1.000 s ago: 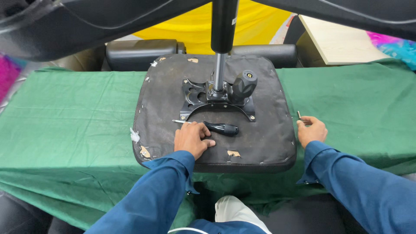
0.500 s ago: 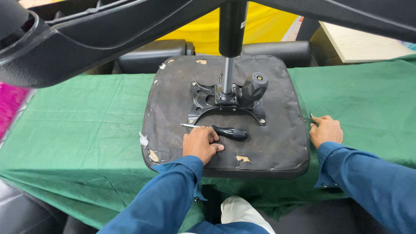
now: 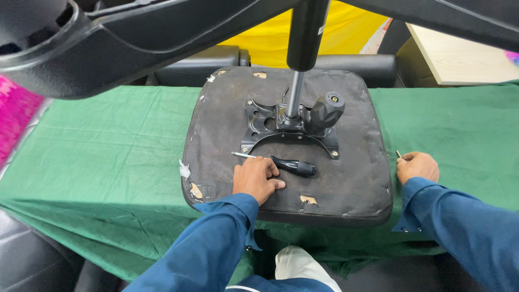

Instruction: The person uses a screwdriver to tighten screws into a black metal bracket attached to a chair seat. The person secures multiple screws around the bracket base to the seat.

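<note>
The left hand (image 3: 257, 178) lies loosely over the black-handled screwdriver (image 3: 281, 164) on the upturned black chair seat (image 3: 216, 124), ready to lift it, while the right hand (image 3: 419, 166) pinches a small metal bit (image 3: 399, 154) beside the seat on the green-clothed tabletop (image 3: 108, 146).

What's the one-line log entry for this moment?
left hand on black-handled screwdriver | right hand pinching small metal piece | upturned black chair seat on green cloth
</note>
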